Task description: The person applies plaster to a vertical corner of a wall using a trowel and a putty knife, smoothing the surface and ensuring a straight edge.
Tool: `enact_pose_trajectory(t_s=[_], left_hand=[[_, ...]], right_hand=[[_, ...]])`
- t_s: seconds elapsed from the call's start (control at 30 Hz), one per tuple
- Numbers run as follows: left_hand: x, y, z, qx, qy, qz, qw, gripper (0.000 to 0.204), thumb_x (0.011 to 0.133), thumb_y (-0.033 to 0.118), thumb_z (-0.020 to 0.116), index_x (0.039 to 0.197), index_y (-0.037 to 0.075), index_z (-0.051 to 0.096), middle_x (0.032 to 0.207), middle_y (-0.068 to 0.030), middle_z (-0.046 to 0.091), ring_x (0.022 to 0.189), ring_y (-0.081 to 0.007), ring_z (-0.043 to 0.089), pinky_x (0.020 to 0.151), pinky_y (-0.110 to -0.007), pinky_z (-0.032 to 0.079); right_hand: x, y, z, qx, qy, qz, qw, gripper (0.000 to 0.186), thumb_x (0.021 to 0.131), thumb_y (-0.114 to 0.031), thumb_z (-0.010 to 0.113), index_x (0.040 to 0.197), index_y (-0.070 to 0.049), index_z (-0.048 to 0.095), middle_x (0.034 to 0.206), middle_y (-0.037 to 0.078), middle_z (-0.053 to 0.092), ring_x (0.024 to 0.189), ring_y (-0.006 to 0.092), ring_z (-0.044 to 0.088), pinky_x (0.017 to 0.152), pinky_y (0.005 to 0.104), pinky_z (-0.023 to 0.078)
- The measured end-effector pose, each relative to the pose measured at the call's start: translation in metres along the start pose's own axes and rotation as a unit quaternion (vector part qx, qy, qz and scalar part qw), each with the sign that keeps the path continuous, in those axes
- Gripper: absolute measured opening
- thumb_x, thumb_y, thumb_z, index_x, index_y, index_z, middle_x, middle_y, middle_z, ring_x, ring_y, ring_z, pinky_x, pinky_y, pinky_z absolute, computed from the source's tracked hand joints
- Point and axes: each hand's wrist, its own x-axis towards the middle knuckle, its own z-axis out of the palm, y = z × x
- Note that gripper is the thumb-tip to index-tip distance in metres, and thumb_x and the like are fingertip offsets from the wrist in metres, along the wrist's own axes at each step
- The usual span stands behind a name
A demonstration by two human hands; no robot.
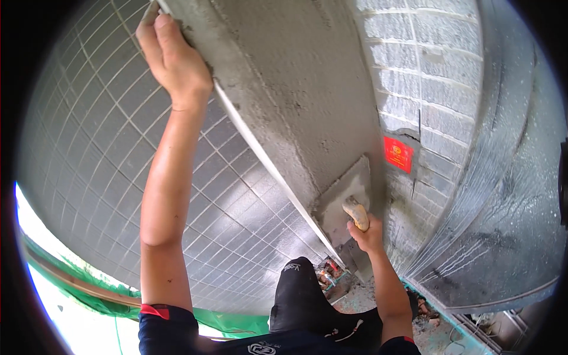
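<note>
My left hand (pixel 177 68) is raised at upper left, fingers closed over the edge of a long pale straight strip (pixel 269 171) that runs down along the grey mortar-covered column face (pixel 302 89). My right hand (pixel 367 235) grips the yellowish handle (pixel 355 210) of a flat rectangular trowel (pixel 335 223). The trowel's mortar-smeared plate lies against the lower part of that face, just right of the strip. Its underside is hidden.
Gridded tiled wall (pixel 89 154) at left; grey block wall (pixel 423 71) with a red square sign (pixel 397 155) at right; plastic-covered panel (pixel 509 225) far right. Rubble (pixel 328 275) lies by my dark-clothed leg (pixel 296 296). Green netting (pixel 83 281) edges the lower left.
</note>
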Motion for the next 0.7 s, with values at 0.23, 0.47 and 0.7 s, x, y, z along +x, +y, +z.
enact_pose_trajectory(t_s=[0.23,0.47,0.7], left_hand=[[-0.007,0.023,0.012,-0.006,-0.014,-0.044,0.999,0.046,0.099,0.031,0.041,0.134,0.002,0.042,0.119,-0.0071,0.052,0.105,-0.0149,0.046,0.094,-0.027,0.035],[-0.010,0.016,0.009,0.101,0.007,0.030,0.994,0.043,0.099,0.029,0.038,0.130,-0.002,0.045,0.121,-0.0143,0.053,0.113,-0.0227,0.047,0.099,-0.032,0.035],[-0.005,0.012,0.007,0.060,-0.008,0.071,0.996,0.042,0.100,0.028,0.037,0.128,-0.002,0.045,0.121,-0.0152,0.053,0.113,-0.0230,0.048,0.098,-0.033,0.036]], right_hand=[[0.075,-0.111,0.016,-0.065,0.062,-0.167,0.982,0.019,0.073,-0.012,0.069,0.085,0.000,0.062,0.064,0.007,0.060,0.058,0.0103,0.055,0.056,0.0302,0.047],[0.164,-0.249,0.029,-0.050,0.048,-0.114,0.991,0.028,0.077,-0.027,0.069,0.087,-0.001,0.061,0.061,0.001,0.056,0.050,0.0107,0.053,0.047,0.0287,0.043],[0.135,-0.248,-0.004,0.073,0.021,-0.113,0.991,0.022,0.079,-0.015,0.067,0.088,0.000,0.053,0.056,0.000,0.049,0.039,0.0080,0.043,0.036,0.0251,0.034]])
